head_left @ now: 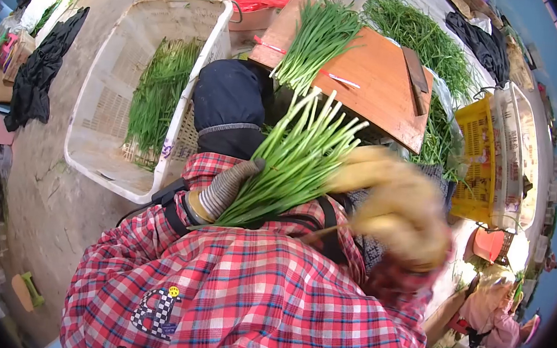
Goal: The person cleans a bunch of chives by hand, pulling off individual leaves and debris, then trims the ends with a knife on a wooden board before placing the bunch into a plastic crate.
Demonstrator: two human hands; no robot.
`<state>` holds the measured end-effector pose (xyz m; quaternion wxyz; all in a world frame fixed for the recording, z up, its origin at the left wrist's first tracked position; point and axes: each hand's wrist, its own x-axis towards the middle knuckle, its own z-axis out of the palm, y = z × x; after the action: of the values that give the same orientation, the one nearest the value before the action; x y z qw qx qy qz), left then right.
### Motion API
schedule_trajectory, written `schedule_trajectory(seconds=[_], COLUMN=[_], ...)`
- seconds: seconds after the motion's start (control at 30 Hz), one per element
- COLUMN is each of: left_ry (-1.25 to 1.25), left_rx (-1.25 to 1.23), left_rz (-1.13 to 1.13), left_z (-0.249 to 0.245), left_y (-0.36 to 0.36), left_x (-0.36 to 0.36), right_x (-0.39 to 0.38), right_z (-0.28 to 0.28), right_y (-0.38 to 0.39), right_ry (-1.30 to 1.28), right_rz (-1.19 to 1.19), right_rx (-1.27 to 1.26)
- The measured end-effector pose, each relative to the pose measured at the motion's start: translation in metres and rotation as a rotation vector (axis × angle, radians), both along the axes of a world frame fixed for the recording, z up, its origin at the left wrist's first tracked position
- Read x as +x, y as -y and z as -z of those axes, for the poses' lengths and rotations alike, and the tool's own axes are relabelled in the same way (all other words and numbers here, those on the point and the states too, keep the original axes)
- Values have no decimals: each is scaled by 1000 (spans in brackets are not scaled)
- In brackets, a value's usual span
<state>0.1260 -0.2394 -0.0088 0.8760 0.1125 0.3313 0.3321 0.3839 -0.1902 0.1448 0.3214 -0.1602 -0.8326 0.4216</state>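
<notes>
Left hand (226, 187), in a grey ribbed knit glove, is closed round the narrow lower part of a bunch of long green stalks with pale ends (297, 159). The bunch is held over the lap, above the red checked shirt (245, 293), with the pale ends fanning up and away from the body. Right hand (397, 203), in a yellow glove, is at the right flank of the bunch and blurred by motion; whether it grips the stalks or only brushes them cannot be told. Surroundings, by size: a white plastic lattice crate (105, 111) stands on the concrete floor to the left, with a layer of like green stalks (158, 93) along its right side. An orange-brown wooden board (383, 83) lies ahead, bearing a second loose bundle of stalks (320, 36). A heap of cut greens (419, 32) spreads beyond and beside the board, and a yellow plastic basket (474, 150) stands to the right. A dark flat blade-like tool (416, 76) lies on the board, and thin red strips (268, 45), possibly ties, sit near the board's left edge. Assessment: the step in hand appears to be gathering and evening up one handful. The next move would call for a firm left-hand hold, level pale ends and a settled right hand.
</notes>
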Motion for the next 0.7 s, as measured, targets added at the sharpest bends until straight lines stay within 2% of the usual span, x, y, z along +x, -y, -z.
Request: schedule_trajectory(seconds=[0.03, 0.07, 0.13, 0.17, 0.23, 0.27, 0.3, 0.33, 0.37, 0.4, 0.5, 0.57, 0.63, 0.7], left_ry=[-11, -22, -67, -112, -90, -76, -72, -78, -87, -96, -186, -279, -291, -306], left_rx=[-48, -95, -86, -74, -93, -115, -125, -129, -76, -23, 129, 256, 268, 283], left_rz=[-27, -54, -102, -154, -146, -141, -139, -139, -128, -119, -84, -24, -61, -97], left_z=[7, 13, 20, 23, 30, 32, 30, 27, 24, 19, 14, 13, 9, 7], left_y=[-1, -2, -2, -2, -3, -1, -2, 0, 1, 2, 7, 6, 8, 9], left_x=[0, 0, 2, 3, 1, -1, 0, 1, 3, 3, 2, 0, 3, 3], right_x=[25, 55, 106, 118, 131, 103, 75, 50, 26, 5, -24, -31, -34, -34], right_z=[-10, -17, 8, 25, 52, 46, 41, 55, 67, 65, 84, 99, 115, 107], right_y=[6, 8, 6, 7, 6, 11, 13, 11, 10, 8, 5, 3, 2, 8], right_ry=[-64, 163, 614, 620, 434, 366, 390, 283, 307, 483, 508, 526, 442, 463], right_rz=[246, 540, 1156, 1158, 1197, 1113, 920, 810, 816, 824, 706, 707, 700, 720], right_rx=[58, 210, 572, 570, 332, 27, -73, -102, -61, 3, -43, -57, -232, -138])
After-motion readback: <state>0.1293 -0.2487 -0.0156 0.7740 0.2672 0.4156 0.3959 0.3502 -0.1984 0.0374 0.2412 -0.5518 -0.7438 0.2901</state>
